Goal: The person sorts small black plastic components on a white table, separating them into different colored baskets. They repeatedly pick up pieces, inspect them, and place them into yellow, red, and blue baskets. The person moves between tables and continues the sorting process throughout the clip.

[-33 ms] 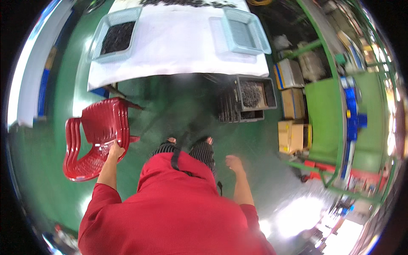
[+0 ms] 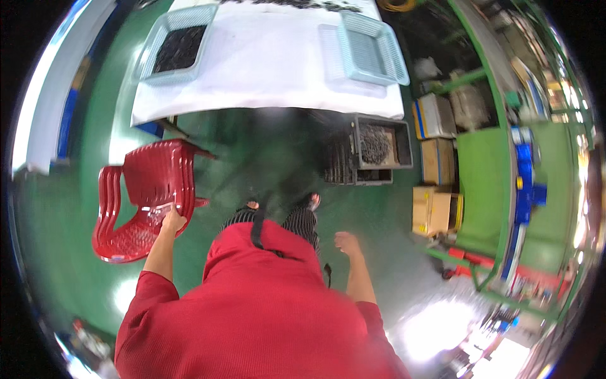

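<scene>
left fingers (image 2: 173, 216) grip stacked red chairs (image 2: 151, 174), perhaps labelled

Red chairs (image 2: 158, 174), 2 pale-blue baskets (image 2: 371, 54), white tabletop (image 2: 271, 72), black trousers (image 2: 302, 222) (white-striped), green floor (image 2: 385, 215).

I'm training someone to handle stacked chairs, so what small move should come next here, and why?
Probably bring the right hand across to help steady the stacked red chairs: only the left hand is on them, at the side nearest the body, while the right is held well away and looks empty.
</scene>
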Demonstrator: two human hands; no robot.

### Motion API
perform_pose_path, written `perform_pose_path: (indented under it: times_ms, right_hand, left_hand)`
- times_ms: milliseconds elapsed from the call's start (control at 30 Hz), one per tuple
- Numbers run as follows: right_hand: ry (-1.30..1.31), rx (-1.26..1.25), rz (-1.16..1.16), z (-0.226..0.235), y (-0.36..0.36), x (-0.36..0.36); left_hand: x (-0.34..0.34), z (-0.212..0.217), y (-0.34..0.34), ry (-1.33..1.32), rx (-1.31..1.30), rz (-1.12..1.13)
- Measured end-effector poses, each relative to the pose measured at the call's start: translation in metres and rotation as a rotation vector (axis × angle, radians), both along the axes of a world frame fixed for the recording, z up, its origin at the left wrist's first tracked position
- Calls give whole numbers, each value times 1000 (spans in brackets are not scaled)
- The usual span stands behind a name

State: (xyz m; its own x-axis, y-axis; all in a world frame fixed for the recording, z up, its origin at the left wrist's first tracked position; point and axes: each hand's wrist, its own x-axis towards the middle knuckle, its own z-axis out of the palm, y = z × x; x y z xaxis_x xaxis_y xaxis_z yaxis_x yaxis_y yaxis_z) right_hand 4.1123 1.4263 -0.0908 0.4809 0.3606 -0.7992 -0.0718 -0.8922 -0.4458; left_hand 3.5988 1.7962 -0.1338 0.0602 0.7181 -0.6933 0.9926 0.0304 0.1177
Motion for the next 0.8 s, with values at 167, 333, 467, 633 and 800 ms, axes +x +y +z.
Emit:
perform_pose_path:
  times_ms: [167, 333, 467, 633, 800]
  right_hand:
    - [-3, 40, 207, -30, 29, 164]
    - [-78, 145, 531, 11, 128, 320]
    - [-225, 178, 617, 25, 214, 387]
    - [-125, 317, 823, 50, 298, 357]
    - [-217, 461, 1206, 44, 329, 303]
  left_hand:
    - [118, 56, -85, 57, -6, 108]
    - [243, 43, -182, 39, -74, 188]
    - [313, 1, -252, -4, -79, 145]
    - [365, -24, -319, -179, -126, 370]
    - [396, -16, -300, -248, -290, 396]
